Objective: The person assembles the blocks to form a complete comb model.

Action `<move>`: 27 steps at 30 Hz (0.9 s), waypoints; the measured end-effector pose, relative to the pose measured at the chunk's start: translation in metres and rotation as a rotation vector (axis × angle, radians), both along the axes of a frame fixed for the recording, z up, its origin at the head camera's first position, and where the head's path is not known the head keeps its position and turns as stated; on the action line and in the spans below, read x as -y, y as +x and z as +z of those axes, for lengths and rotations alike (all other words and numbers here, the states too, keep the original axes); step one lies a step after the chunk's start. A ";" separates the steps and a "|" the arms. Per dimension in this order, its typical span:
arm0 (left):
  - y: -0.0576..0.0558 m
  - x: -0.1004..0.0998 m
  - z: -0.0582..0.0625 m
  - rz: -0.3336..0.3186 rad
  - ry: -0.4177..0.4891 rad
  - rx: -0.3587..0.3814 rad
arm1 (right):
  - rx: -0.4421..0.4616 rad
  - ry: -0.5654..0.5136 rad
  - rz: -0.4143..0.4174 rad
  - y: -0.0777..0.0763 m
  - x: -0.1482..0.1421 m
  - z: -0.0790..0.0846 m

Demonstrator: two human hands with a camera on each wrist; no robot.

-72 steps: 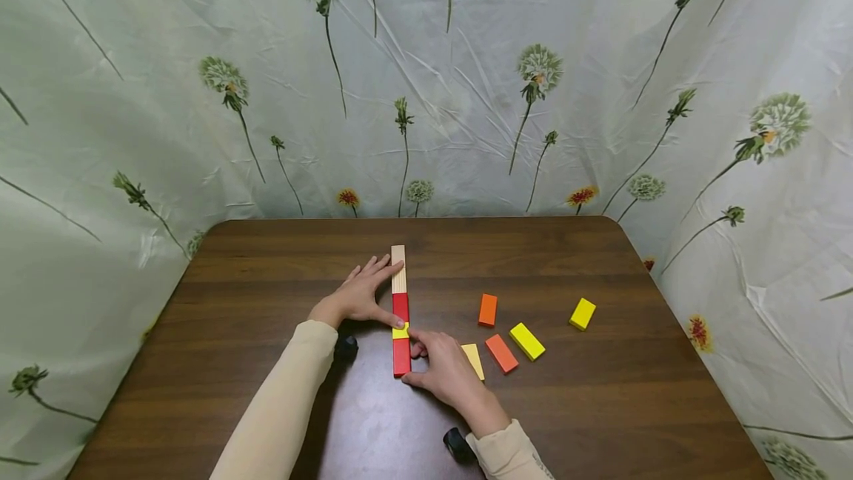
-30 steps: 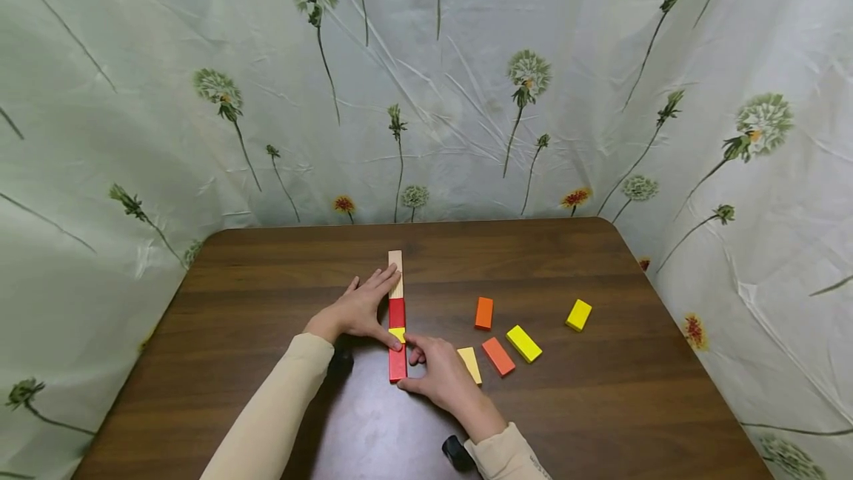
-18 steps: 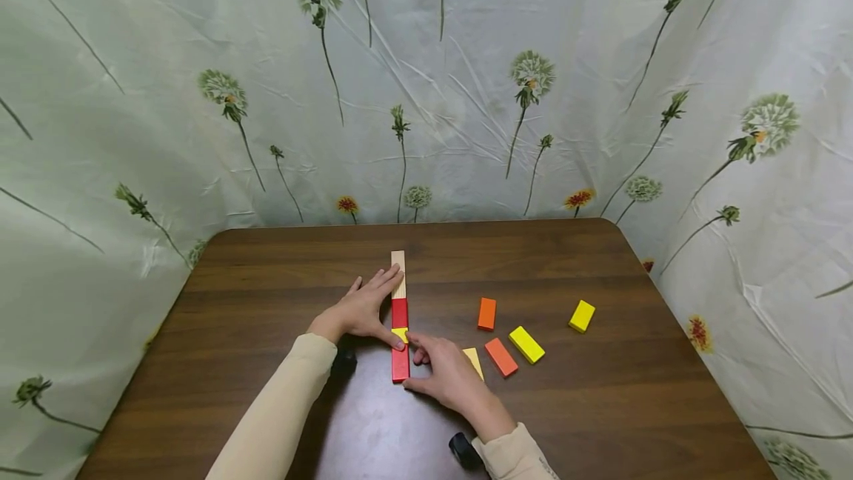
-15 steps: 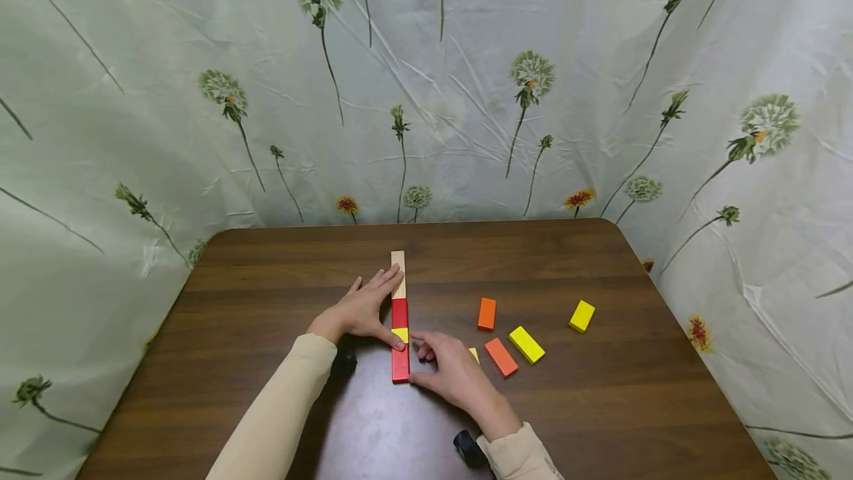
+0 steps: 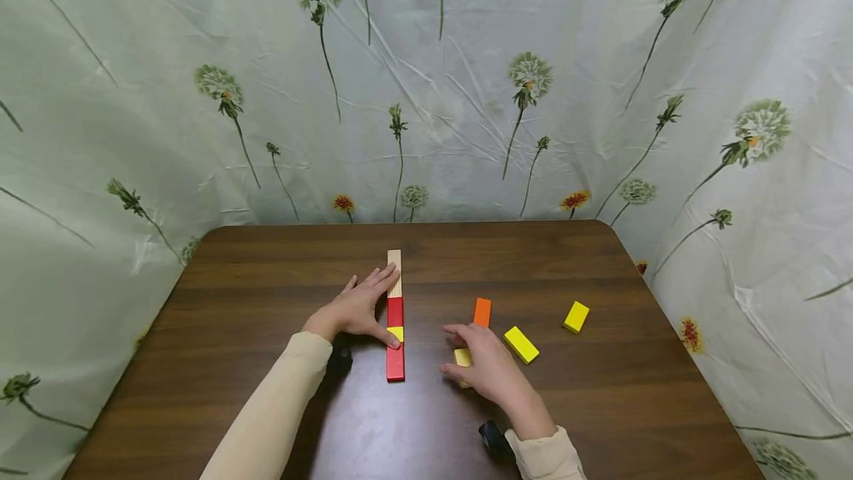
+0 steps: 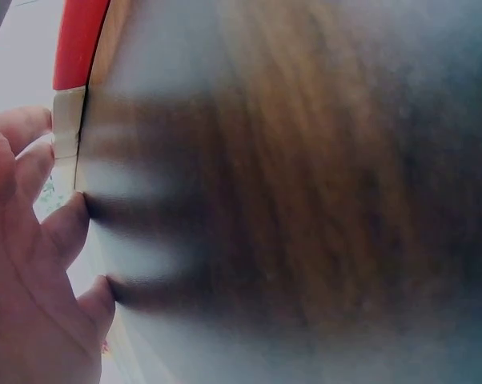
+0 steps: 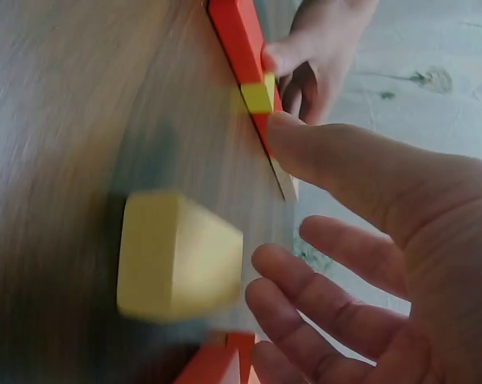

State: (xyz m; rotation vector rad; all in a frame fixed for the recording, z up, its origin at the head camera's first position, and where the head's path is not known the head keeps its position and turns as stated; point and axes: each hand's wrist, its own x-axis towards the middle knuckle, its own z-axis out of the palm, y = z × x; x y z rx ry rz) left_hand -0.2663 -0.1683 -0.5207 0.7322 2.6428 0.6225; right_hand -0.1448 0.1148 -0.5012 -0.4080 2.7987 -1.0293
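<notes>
A straight row of wooden blocks lies on the table: a plain wood block [image 5: 395, 258] at the far end, a red block [image 5: 395, 311], a small yellow block [image 5: 397, 334] and another red block [image 5: 396, 367] nearest the person. My left hand [image 5: 356, 311] rests along the row's left side, fingers spread, fingertips at the plain block and thumb at the near red block. To the right, my right hand [image 5: 494, 367] spreads its thumb and fingers around a pale yellow block [image 7: 177, 256], with a gap to it in the right wrist view.
An orange block [image 5: 482, 312] lies just beyond the right hand. Two yellow blocks, one closer [image 5: 521, 345] and one farther right [image 5: 576, 316], lie loose. A red-orange block [image 7: 207, 366] shows low in the right wrist view. Behind the table [image 5: 266, 265] hangs a dandelion-print curtain [image 5: 453, 154].
My right hand has left the near red block and moved right to the pale yellow block, covering the red-orange block in the head view. My left hand stays on the row.
</notes>
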 end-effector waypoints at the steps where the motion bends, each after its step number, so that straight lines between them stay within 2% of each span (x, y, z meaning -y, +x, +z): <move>1: 0.000 0.000 0.000 -0.003 -0.002 -0.001 | 0.002 0.002 -0.007 0.001 -0.003 0.000; 11: 0.000 -0.001 0.001 -0.002 -0.004 0.006 | 0.071 -0.005 -0.055 0.008 -0.019 -0.001; 22: -0.001 -0.001 -0.001 -0.002 -0.007 0.003 | 0.098 -0.021 -0.027 0.012 -0.022 -0.002; 27: -0.001 -0.001 -0.002 0.000 -0.002 -0.002 | 0.071 -0.052 -0.012 0.016 -0.021 -0.006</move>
